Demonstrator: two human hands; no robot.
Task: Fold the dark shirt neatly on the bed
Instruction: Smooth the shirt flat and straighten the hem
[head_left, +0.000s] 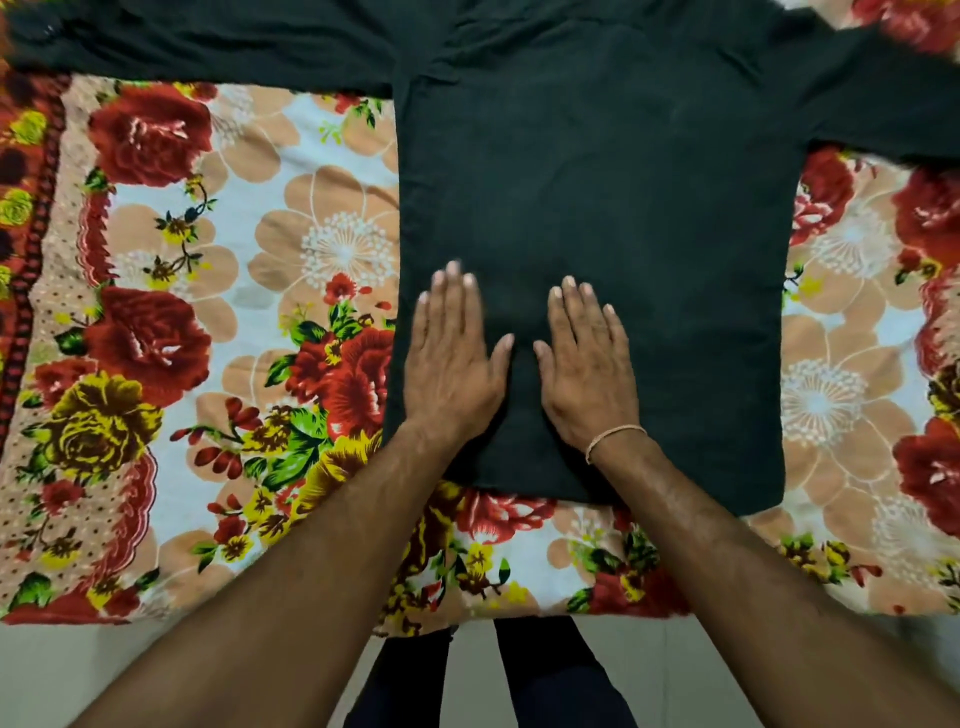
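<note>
The dark shirt (613, 197) lies spread flat on the bed, its hem toward me and both long sleeves stretched out sideways at the top of the view. My left hand (452, 358) rests palm down on the lower left part of the shirt body, fingers together and flat. My right hand (587, 364), with a thin band on the wrist, presses flat beside it near the shirt's middle. Neither hand grips the cloth. The collar end is cut off by the top of the frame.
A floral bedsheet (218, 322) with red, yellow and peach flowers covers the bed around the shirt. The bed's near edge (311, 621) runs across the lower part of the view, with pale floor and my dark-trousered legs (488, 675) below it.
</note>
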